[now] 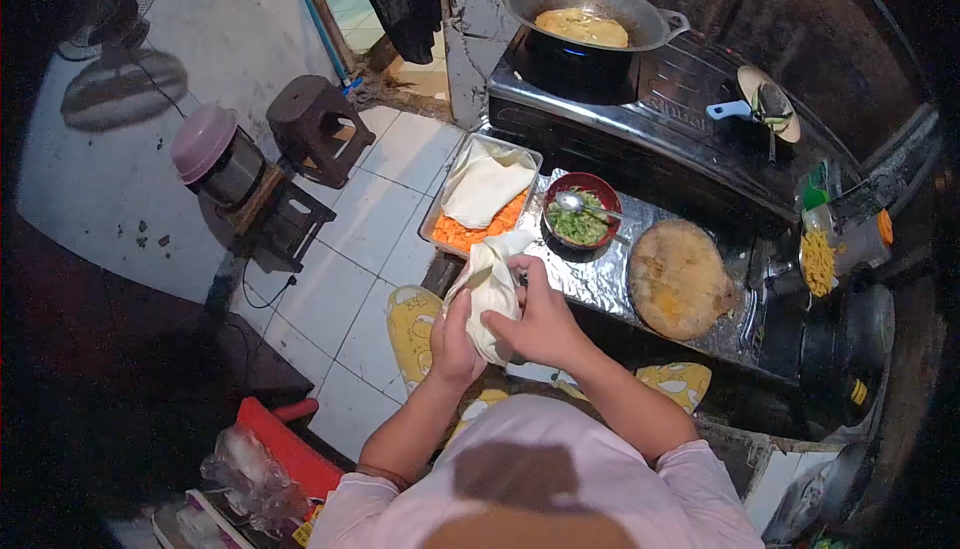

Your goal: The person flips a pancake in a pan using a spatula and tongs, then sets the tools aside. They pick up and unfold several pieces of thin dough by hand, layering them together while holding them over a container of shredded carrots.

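Observation:
A pale, thin folded wrapper (490, 294) is held upright between my two hands in front of my body. My left hand (457, 341) has its fingers closed round the wrapper's left side. On its right side, my right hand (540, 319) grips it with bent fingers and thumb. Just beyond, a clear container (432, 219) holds shredded orange filling (470, 236) with more pale wrappers (488, 185) on top. To its right, a dark red bowl (608, 195) contains chopped green pieces (578, 226) and a metal spoon (570, 201). What lies inside the held wrapper is hidden.
A pan (640, 11) with yellow food (582, 27) sits over a blue flame on the stove (620, 114). A round wooden board (680, 279) lies at the right. Stools (318, 124), a pink-lidded pot (205, 144) and a red object (290, 449) stand to the left.

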A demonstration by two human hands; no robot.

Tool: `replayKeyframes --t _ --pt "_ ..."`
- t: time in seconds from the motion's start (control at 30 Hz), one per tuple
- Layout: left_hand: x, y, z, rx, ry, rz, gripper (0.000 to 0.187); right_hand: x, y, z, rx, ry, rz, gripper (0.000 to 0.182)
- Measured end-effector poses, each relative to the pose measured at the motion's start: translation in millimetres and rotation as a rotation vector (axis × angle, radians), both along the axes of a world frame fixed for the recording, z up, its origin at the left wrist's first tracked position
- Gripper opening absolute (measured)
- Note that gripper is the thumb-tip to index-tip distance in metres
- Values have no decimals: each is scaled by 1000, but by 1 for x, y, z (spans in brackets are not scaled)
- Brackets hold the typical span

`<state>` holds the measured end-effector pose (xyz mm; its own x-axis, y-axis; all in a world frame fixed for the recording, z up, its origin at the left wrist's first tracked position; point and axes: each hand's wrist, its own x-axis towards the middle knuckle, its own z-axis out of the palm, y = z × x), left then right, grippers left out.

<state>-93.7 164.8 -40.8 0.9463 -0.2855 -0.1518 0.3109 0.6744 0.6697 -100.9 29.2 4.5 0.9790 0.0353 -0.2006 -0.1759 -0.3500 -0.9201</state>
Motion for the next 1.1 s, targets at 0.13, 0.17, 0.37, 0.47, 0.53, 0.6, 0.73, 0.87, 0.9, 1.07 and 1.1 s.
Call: replayKeyframes --t 0.13,0.17,0.37,0.47,0.53,0.6,0.73,0.87,0.9,1.07,1.1 --pt "3 3 9 5 -7 -18 51 1 -8 -8 164 45 30 60" --pt "5 6 6 -84 -9 -75 52 3 -10 -11 201 54 35 59" --pt "7 3 11 -284 15 -179 57 -1 -9 16 158 39 77 62" --pt "9 -1 1 -359 72 -135 57 0 -3 17 -14 -133 125 65" --pt "11 -3 -3 -245 141 -10 54 0 6 11 -39 -294 122 63" --pt "15 2 -4 -310 109 -44 53 2 9 17 -66 -464 124 60" --pt "22 11 27 -519 -119 -143 53 1 7 52 62 -394 131 41" --pt "39 2 67 -383 -125 -97 52 4 0 65 94 -462 160 23" --pt "47 14 42 -446 -86 -271 49 3 -4 67 43 -352 181 25" --pt "49 20 56 -253 -32 -486 45 -11 -23 70 -86 -497 279 35" --pt "50 19 62 -160 19 -488 44 -15 -24 73 -256 -510 297 39"
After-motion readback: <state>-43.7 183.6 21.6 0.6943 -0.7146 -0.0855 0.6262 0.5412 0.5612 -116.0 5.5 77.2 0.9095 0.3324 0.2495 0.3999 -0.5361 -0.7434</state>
